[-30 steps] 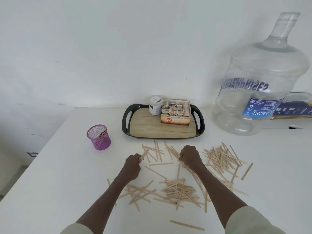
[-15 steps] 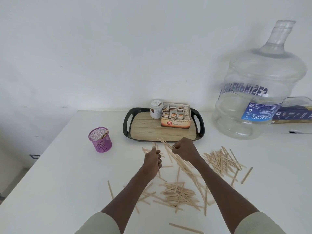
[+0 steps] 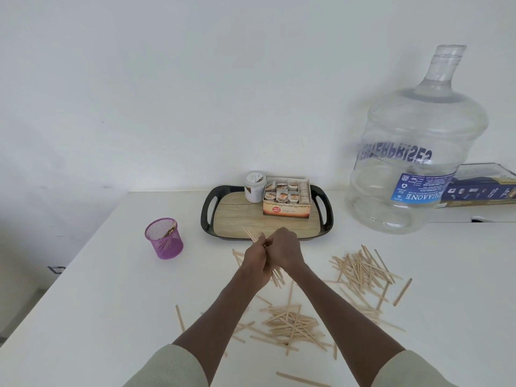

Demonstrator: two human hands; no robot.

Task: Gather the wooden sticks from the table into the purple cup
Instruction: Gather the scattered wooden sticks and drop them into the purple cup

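Where both hands (image 3: 272, 254) meet, fingers (image 3: 261, 245) clasp sticks (image 3: 276, 276).

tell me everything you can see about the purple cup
The purple cup is a small round holder of what looks like fine metal mesh, see-through, slightly narrower at its base. It stands upright on the white table, left of the black tray and apart from it. A few wooden sticks already lean inside against its right wall. Neither hand touches it.
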